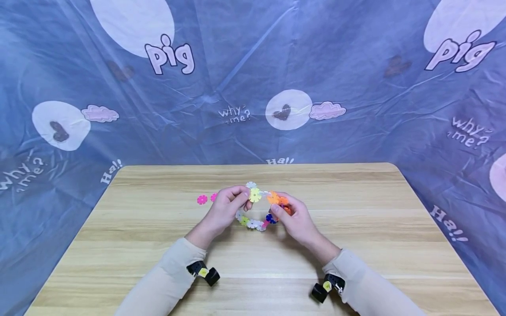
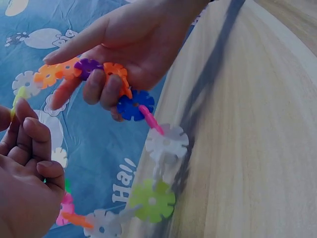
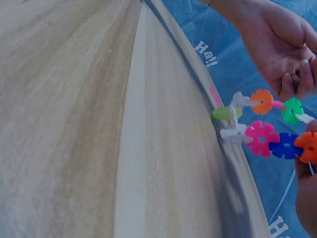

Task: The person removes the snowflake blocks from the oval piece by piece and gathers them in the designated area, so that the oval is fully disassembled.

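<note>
A chain of flower-shaped plastic snap discs hangs in a ring between my two hands, above the table. My left hand pinches a yellow disc between thumb and fingers; in the left wrist view this disc is edge-on against a white disc. My right hand grips the orange discs, its fingers curled by a purple disc and another orange one. Below run a blue disc, a pink disc, white discs and a yellow-green disc. Whether the ring is fully joined, I cannot tell.
Loose pink discs lie on the wooden table left of the ring, one partly behind my left hand. A blue printed cloth stands around the table's back and sides. Each wrist carries a strapped black camera.
</note>
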### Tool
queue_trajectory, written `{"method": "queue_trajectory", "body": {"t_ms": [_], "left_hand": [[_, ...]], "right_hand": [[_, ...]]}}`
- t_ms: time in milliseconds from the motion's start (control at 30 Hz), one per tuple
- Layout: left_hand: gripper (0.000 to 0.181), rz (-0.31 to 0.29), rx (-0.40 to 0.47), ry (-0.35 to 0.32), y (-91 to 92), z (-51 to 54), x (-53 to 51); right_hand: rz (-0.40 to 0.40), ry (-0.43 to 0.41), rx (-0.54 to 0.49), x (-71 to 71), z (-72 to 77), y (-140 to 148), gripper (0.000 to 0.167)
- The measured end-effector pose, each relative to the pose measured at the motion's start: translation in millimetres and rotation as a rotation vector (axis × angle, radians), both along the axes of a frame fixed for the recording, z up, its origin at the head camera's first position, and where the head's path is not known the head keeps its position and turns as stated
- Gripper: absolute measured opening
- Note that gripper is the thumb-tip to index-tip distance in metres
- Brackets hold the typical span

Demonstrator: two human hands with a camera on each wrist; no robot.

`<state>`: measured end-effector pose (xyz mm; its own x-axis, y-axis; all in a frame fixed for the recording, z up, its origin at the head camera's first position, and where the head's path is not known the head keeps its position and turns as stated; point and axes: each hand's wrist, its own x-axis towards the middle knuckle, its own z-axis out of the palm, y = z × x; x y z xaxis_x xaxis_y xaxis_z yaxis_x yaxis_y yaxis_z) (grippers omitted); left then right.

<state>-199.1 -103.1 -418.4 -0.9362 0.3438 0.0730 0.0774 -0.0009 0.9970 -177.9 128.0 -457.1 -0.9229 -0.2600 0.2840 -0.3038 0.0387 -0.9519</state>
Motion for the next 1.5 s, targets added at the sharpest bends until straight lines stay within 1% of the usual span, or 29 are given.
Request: {"method": "queue_trajectory", "body": {"t_ms": [133,200,433,467,567,700,833,933,1033,1133,1200,1367,1433,1500], "left_hand": [[0.03,0.016,0.016,0.005,1.8,-0.1,0.3],[0.029,0.02,0.011,0.01,2.5,0.5,0.4],[0.023,-0.01,-0.006,0.029,4.8,2.5,0.1],[0.022,-0.009,-0.01,0.024,4.9,2.7,0.1],[0.018,-0.014,0.012,-0.009,3.6,1.8,-0.4],[0.01,-0.019,0.073,-0.034,0.9,1.2,-1.2],[0.008,-0.02,0.111,0.002,-1.1,0.5,-2.0],[0.012,-0.019,0.113,0.032,-1.8,0.1,-2.6],[0.02,-0.023,0.085,0.065,-2.6,-0.8,-3.3],[0.022,-0.038,0.038,0.095,-4.1,-3.5,-5.2],[0.021,-0.042,-0.003,0.094,-5.1,-3.9,-5.8],[0.018,-0.02,-0.12,0.06,-7.4,-1.7,-6.0],[0.017,-0.023,-0.153,0.067,-9.3,-0.5,-5.6],[0.016,-0.047,-0.177,0.086,-12.2,-0.3,-5.1]], "right_hand": [[-0.008,0.005,-0.022,0.8,0.8,0.5,0.035],[-0.014,0.024,-0.012,1.3,1.0,0.8,0.033],[-0.047,0.109,0.057,2.8,1.9,0.7,0.033],[-0.051,0.116,0.067,2.9,2.2,0.5,0.033],[-0.057,0.136,0.093,3.1,2.8,0.4,0.033],[-0.048,0.148,0.119,3.5,4.6,0.6,0.033],[-0.04,0.166,0.143,3.3,5.7,0.4,0.032],[-0.037,0.17,0.151,3.3,6.6,0.1,0.031],[-0.037,0.165,0.158,3.3,7.4,-0.2,0.031],[-0.036,0.162,0.163,3.0,7.4,-0.2,0.031],[-0.036,0.16,0.164,3.0,7.3,0.0,0.031],[-0.051,0.154,0.156,3.0,6.9,0.8,0.031],[-0.057,0.147,0.152,3.0,7.1,1.3,0.031],[-0.061,0.142,0.152,2.9,7.4,1.8,0.03]]}}
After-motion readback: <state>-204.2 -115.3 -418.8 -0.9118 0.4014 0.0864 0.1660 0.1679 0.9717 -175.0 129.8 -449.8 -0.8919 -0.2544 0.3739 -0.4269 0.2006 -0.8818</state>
